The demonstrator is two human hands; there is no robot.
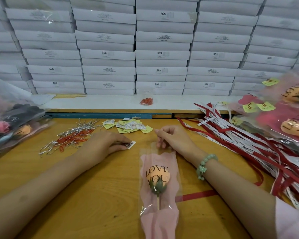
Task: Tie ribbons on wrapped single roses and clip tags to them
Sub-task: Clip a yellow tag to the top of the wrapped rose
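Yellow wooden table (pixel 97 195), backed by a wall of stacked white boxes (pixel 109 54). Red and white ribbons (pixel 248 144) heaped at right, with loose tags (pixel 129 125) and red paper clips (pixel 72 138) farther back. Left grip (pixel 109 144) spread nearly flat, fingertips touching one small printed tag (pixel 130 145). Right grip (pixel 173 137) curled, pinching the top edge of the wrapped rose (pixel 158 183) lying at centre, stem toward the near edge.

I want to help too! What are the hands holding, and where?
The right hand pinches the wrapped rose by the top edge of its clear sleeve. The left hand only presses a small tag on the table.
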